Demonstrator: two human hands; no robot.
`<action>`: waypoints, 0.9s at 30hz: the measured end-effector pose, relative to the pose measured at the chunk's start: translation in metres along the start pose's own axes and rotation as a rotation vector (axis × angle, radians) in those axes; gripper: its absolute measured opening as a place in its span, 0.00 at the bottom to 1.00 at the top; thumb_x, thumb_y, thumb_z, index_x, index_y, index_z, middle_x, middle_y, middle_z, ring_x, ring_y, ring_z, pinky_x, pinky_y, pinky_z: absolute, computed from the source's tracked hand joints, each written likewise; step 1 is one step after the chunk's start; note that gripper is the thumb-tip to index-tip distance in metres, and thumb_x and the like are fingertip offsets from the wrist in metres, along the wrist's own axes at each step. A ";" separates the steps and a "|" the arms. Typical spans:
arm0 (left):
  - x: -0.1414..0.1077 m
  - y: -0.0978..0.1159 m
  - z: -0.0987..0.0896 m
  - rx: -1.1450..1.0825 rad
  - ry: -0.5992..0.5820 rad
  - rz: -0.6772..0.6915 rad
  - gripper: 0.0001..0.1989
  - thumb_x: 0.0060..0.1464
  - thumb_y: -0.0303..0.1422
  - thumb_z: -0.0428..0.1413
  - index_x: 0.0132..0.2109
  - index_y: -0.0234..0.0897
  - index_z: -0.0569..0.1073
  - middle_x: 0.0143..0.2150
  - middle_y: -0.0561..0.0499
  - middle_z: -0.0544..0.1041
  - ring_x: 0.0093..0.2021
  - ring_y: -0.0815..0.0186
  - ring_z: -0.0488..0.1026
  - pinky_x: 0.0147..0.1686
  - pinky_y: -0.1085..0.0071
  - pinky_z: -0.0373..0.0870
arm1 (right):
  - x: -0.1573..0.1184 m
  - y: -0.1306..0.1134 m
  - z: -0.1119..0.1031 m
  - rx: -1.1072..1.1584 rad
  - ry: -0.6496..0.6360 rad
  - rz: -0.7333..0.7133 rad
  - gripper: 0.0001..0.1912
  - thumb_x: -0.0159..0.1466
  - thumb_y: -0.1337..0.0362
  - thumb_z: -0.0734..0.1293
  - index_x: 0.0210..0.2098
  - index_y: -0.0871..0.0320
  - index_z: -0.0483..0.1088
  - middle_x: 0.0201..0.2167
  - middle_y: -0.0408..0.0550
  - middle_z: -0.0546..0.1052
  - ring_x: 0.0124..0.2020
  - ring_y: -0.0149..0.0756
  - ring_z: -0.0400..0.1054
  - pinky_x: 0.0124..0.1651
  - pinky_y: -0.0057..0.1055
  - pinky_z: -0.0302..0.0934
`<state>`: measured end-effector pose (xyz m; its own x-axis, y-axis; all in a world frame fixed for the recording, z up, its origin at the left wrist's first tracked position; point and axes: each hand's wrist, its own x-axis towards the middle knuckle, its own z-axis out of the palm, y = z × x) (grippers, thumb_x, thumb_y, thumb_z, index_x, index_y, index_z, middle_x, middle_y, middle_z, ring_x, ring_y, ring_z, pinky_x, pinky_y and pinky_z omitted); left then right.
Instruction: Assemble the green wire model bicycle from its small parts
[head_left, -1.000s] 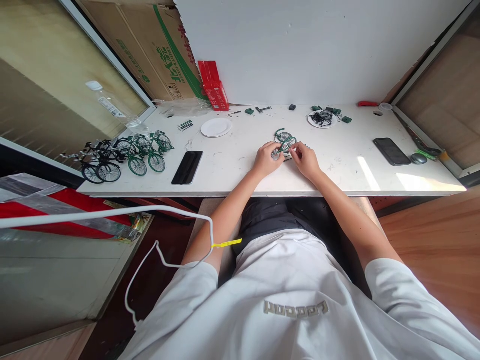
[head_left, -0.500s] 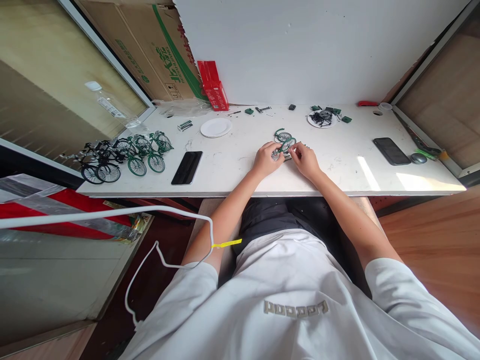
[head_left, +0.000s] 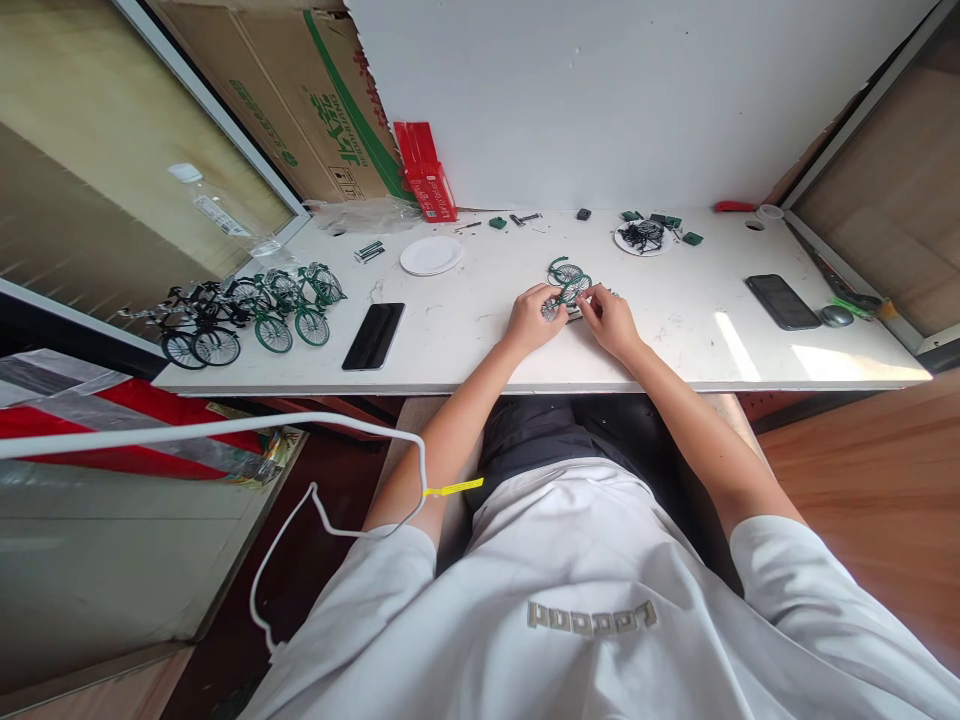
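Small green model bicycle parts (head_left: 574,285), with spoked wheels and a curved fender, are between my hands near the middle of the white table (head_left: 465,345). My left hand (head_left: 535,318) is closed on the left side of the model bicycle, thumb and fingers pinching it. From the other side, my right hand (head_left: 611,318) pinches at the same model with thumb and forefinger; the exact piece between those fingertips is too small to make out. My fingers hide the lower part of the model.
Several model bicycles (head_left: 274,310) stand at the left, beside a phone (head_left: 373,336). Behind are a white plate (head_left: 431,256), a red box (head_left: 435,190) and a plate of black parts (head_left: 643,238). Another phone (head_left: 782,302) lies right. A white cable (head_left: 225,428) crosses the lower left.
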<state>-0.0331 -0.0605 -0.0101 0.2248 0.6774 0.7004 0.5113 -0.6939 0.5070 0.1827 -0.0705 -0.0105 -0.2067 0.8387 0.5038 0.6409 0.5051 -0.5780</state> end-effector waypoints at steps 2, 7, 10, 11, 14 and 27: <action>0.000 0.000 0.000 -0.012 0.004 -0.006 0.09 0.60 0.24 0.61 0.46 0.38 0.80 0.42 0.45 0.85 0.43 0.57 0.82 0.49 0.63 0.80 | 0.000 -0.001 0.000 0.010 0.000 -0.009 0.35 0.78 0.28 0.54 0.47 0.52 0.71 0.25 0.43 0.70 0.25 0.39 0.59 0.36 0.37 0.52; 0.000 0.000 -0.001 -0.033 -0.008 -0.009 0.11 0.59 0.25 0.61 0.48 0.38 0.80 0.43 0.46 0.85 0.40 0.59 0.81 0.47 0.64 0.79 | 0.000 -0.001 0.000 0.021 0.009 -0.024 0.35 0.78 0.28 0.55 0.47 0.52 0.71 0.26 0.43 0.70 0.26 0.39 0.59 0.36 0.37 0.53; 0.000 0.001 -0.001 -0.053 -0.031 -0.024 0.13 0.57 0.25 0.62 0.50 0.37 0.81 0.44 0.45 0.85 0.39 0.59 0.80 0.45 0.64 0.79 | 0.000 -0.002 -0.001 0.029 0.006 -0.026 0.33 0.78 0.29 0.57 0.47 0.52 0.73 0.26 0.43 0.70 0.26 0.39 0.59 0.36 0.36 0.54; 0.000 0.001 -0.001 -0.059 -0.036 -0.032 0.13 0.57 0.25 0.62 0.50 0.37 0.81 0.44 0.44 0.85 0.39 0.59 0.80 0.45 0.64 0.80 | 0.000 -0.002 -0.001 0.031 0.004 -0.025 0.33 0.78 0.30 0.58 0.47 0.52 0.73 0.25 0.43 0.70 0.26 0.38 0.59 0.36 0.36 0.54; 0.000 0.001 0.000 -0.072 -0.040 -0.061 0.13 0.56 0.27 0.64 0.49 0.38 0.80 0.44 0.44 0.85 0.41 0.58 0.80 0.47 0.62 0.80 | 0.000 -0.004 -0.003 0.031 0.003 -0.019 0.31 0.78 0.32 0.60 0.46 0.52 0.74 0.25 0.42 0.71 0.26 0.38 0.60 0.37 0.36 0.54; 0.001 0.005 -0.001 -0.088 -0.081 -0.065 0.05 0.59 0.30 0.66 0.42 0.39 0.77 0.37 0.48 0.78 0.37 0.61 0.74 0.42 0.64 0.76 | 0.000 -0.008 -0.003 0.051 -0.018 -0.019 0.30 0.76 0.33 0.62 0.43 0.54 0.76 0.23 0.41 0.69 0.25 0.37 0.58 0.36 0.35 0.55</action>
<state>-0.0315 -0.0634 -0.0063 0.2620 0.7365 0.6237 0.4532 -0.6645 0.5942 0.1795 -0.0750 -0.0040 -0.2320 0.8319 0.5041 0.5979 0.5307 -0.6007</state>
